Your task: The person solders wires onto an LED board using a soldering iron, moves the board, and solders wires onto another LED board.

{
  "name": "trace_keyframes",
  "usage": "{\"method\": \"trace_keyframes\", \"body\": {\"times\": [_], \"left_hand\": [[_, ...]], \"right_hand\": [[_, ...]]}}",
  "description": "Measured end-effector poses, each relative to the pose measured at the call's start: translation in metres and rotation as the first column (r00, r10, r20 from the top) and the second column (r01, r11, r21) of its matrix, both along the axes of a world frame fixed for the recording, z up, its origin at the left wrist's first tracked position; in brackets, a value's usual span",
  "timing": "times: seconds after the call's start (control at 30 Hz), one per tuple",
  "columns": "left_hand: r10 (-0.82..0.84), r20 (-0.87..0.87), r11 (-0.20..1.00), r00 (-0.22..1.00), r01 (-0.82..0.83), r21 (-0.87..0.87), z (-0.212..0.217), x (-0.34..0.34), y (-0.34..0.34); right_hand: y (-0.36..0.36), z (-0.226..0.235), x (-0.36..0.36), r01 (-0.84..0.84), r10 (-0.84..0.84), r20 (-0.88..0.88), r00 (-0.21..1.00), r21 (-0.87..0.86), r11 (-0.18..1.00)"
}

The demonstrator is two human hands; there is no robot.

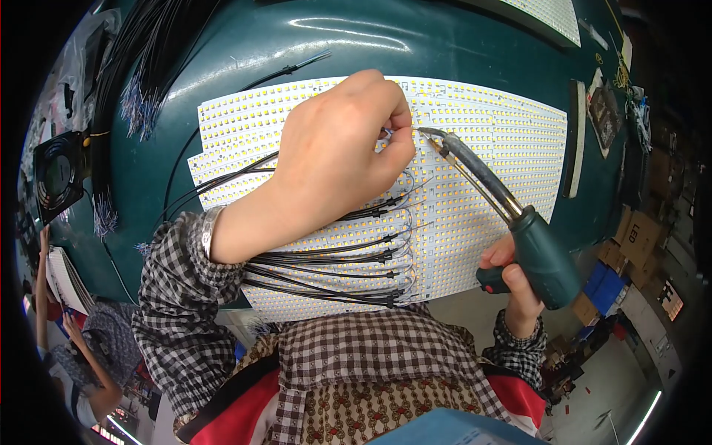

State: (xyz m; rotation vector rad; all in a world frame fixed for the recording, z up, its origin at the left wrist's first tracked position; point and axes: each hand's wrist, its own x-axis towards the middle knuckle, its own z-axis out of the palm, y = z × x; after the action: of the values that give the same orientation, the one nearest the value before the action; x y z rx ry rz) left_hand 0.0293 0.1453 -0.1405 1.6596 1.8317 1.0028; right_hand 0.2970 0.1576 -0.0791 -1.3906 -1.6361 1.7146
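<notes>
White LED boards (504, 163), lined with rows of small yellow chips, lie on the green tabletop in front of me. My left hand (334, 141) is closed in a pinch over their upper middle, holding a thin wire (385, 134) whose end is mostly hidden by my fingers. In my right hand (515, 278) is a soldering gun (545, 256) with a dark green handle. Its bent tip reaches the board just right of my left fingertips; whether it touches the wire I cannot tell. Several black cables (326, 258) cross the lower boards, their thin ends meeting a middle column.
Bundles of black cables with stripped ends (141, 104) lie on the far left, near a black fan (61, 178). At the right edge are a white bar (574, 141) and a dark, worn pad (604, 115). Another person's arm (93, 356) shows at lower left.
</notes>
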Motion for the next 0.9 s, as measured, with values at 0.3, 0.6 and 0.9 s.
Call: {"method": "trace_keyframes", "body": {"times": [0.3,0.6,0.9], "left_hand": [[-0.002,0.004,1.0,1.0,0.002,-0.003,0.001,-0.0001,0.0002],[0.003,0.006,1.0,1.0,-0.003,0.005,0.0,0.0004,-0.0004],[0.004,0.018,1.0,1.0,-0.004,0.013,0.0006,0.0001,-0.0006]], "right_hand": [[0.0023,0.0017,0.0039,-0.03,0.03,-0.011,0.999,0.0,1.0],[0.0023,-0.0006,0.0037,-0.014,0.014,-0.013,1.0,-0.004,1.0],[0.0004,-0.0008,0.0015,0.018,-0.018,-0.034,0.999,-0.005,1.0]]}}
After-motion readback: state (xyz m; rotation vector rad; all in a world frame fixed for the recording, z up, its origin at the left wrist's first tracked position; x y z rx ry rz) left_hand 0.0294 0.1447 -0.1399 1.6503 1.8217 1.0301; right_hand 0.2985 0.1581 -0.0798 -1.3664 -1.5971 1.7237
